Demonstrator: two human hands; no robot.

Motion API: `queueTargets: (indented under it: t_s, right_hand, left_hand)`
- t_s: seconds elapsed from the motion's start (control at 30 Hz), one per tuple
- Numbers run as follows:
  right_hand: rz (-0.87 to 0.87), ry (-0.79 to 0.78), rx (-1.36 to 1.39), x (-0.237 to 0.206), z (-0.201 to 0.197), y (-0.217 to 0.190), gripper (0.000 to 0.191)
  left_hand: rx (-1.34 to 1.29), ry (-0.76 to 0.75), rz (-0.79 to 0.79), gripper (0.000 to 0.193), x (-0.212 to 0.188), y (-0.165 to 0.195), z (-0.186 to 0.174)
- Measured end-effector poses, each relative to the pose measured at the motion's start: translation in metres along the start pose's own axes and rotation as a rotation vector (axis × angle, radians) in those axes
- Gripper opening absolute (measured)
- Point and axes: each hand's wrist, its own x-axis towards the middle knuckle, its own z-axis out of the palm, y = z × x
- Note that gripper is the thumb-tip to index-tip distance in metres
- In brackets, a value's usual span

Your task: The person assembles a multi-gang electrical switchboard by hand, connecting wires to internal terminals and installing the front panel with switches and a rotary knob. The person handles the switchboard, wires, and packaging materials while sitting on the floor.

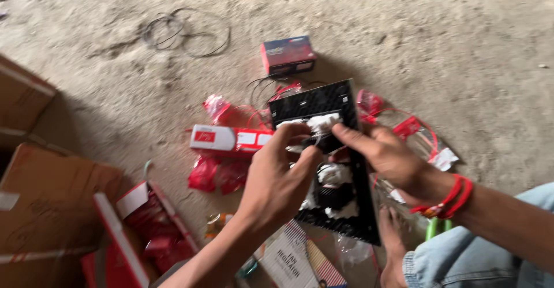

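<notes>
Left hand [277, 178] and right hand [386, 155], each grip pinched on the black switch plate [340, 167].

Black panel [337, 167]: a long rectangular plate with a textured, grid-like surface, standing tilted over the dusty floor, its top end leaning away from the person and its lower end sitting near a bare foot.
Panel face: white and dark fittings are showing down its middle, some partly hidden by fingers.
Small dark part [324, 142]: sitting on the upper half of the panel, just below a white piece [323, 123]; both hands are pinching at it.
Blur: the picture is smearing here, so the fittings' exact shape is staying unclear.
</notes>
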Motion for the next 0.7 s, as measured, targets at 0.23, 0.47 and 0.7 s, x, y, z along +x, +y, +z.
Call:
queueTargets:
  t_s: [0.23,0.47,0.7]
  right_hand:
    - [0.079,0.038,-0.01,-0.003,-0.006,-0.003,0.038]
    - [0.092,0.039,0.026,0.002,-0.007,-0.003,0.037]
    - [0.126,0.103,-0.131,-0.005,0.007,-0.008,0.046]
  left_hand:
    - [0.082,0.051,0.018,0.028,0.003,-0.013,0.002]
    - [0.163,0.128,0.118,0.025,0.006,-0.017,0.002]
    - [0.217,0.103,0.07,0.025,0.002,-0.02,-0.003]
